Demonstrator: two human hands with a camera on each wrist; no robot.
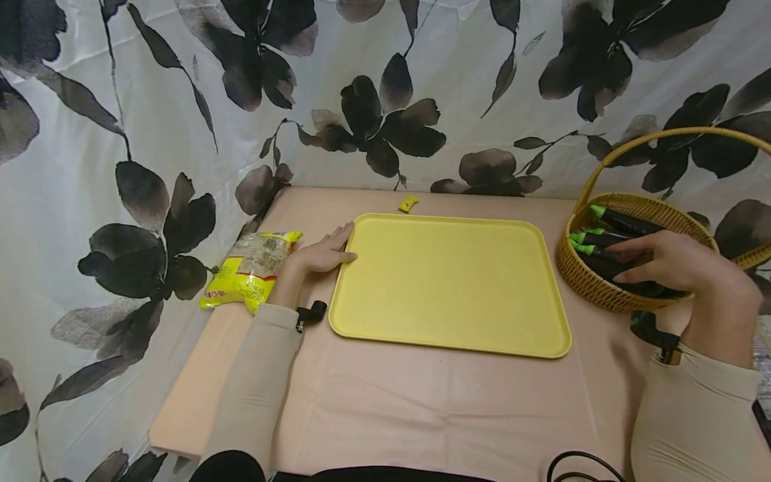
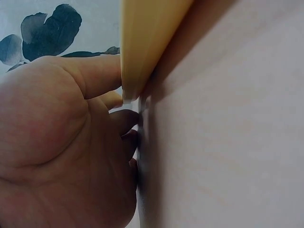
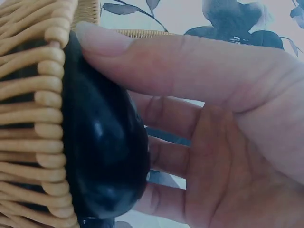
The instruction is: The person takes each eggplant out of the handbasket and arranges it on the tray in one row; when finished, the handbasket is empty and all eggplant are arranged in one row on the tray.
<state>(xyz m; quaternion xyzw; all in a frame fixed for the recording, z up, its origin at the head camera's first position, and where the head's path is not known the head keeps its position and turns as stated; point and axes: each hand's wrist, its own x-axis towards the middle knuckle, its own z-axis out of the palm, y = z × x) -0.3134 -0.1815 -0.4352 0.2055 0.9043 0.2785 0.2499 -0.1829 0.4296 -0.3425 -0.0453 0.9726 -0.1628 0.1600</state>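
My right hand (image 1: 693, 268) reaches into the wicker basket (image 1: 602, 298) at the right. In the right wrist view, its thumb and fingers curl round a glossy black eggplant (image 3: 104, 142), which bulges past the woven rim. More eggplants with bright green stems, one at the back (image 1: 626, 219), lie in the basket beside that hand. On the left side, my left hand (image 1: 322, 256) rests at the left edge of a yellow rectangular tray (image 1: 452, 288), fingers stretched forward and thumb against the rim. The left wrist view shows the thumb touching the tray's side and the fingertips low by the table.
A yellow snack bag (image 1: 249, 268) lies left of the left wrist. Behind the tray is a small yellow wrapped piece (image 1: 408, 203). The basket's tall handle (image 1: 662, 134) arches over it. A floral curtain (image 1: 361, 80) stands behind the table, and a black cable (image 1: 581, 458) lies at the front.
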